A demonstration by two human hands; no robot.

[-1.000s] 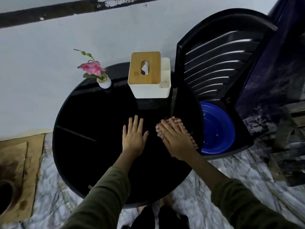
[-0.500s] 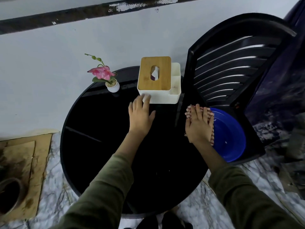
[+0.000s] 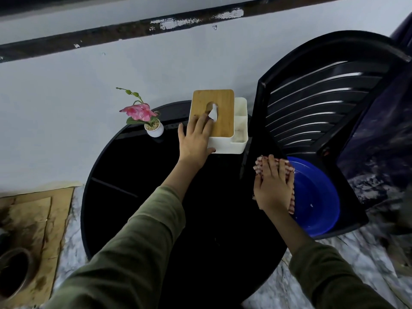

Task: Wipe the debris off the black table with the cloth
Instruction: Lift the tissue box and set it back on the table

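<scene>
We see the red and white cloth (image 3: 289,169) at the right edge of the black table (image 3: 138,208), right next to the blue bowl (image 3: 316,201) that sits on the black chair (image 3: 312,103). The right hand (image 3: 270,188) lies flat on top of the cloth with straight fingers, pressing it down. The left hand (image 3: 195,141) rests on the tissue box (image 3: 223,121) at the back of the table, fingers flat on its wooden lid and thumb on its white front, and a little pink flower pot (image 3: 153,130) stands just beside the box.
</scene>
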